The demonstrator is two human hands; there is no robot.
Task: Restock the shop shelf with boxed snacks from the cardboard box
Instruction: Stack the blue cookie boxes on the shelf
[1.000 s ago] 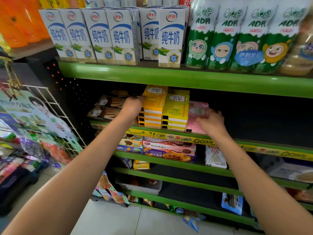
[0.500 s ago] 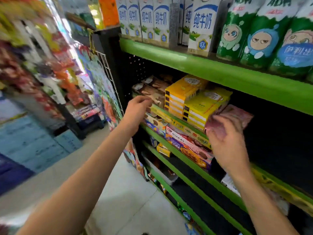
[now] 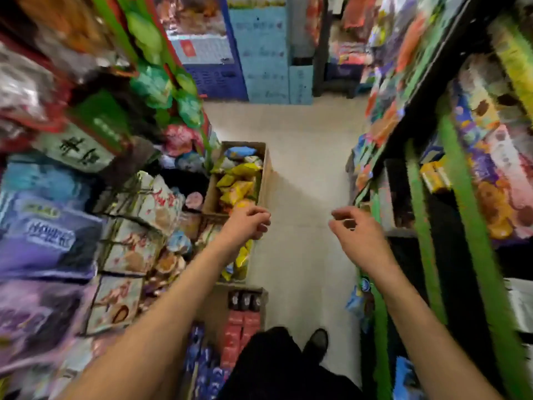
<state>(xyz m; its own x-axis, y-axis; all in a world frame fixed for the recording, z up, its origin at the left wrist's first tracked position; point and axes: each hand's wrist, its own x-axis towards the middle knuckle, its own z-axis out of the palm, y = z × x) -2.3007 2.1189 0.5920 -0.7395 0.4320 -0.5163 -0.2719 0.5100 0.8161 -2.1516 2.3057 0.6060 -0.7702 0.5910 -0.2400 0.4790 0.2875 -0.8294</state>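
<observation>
I look down the aisle; the picture is blurred. A cardboard box (image 3: 266, 171) stands on the floor at the left, holding yellow snack bags (image 3: 238, 186). A second cardboard box (image 3: 215, 307) nearer to me holds red boxed snacks (image 3: 240, 333) and dark ones. My left hand (image 3: 248, 223) hovers over the near end of the first box, fingers loosely curled, holding nothing. My right hand (image 3: 356, 230) hangs over the floor beside the green shelf (image 3: 418, 226), fingers curled and apart, also holding nothing.
Green shelves with snack boxes (image 3: 496, 180) run along the right. Stacked packs and bags (image 3: 129, 241) crowd the left side. Blue crates (image 3: 268, 53) stand at the aisle's far end. A pale floor strip (image 3: 305, 174) runs between. My dark shoe (image 3: 317, 340) shows below.
My view swung left, from the shelf to down the aisle. Both hands left the shelf; my right hand let go of the pink box and now hangs over the floor.
</observation>
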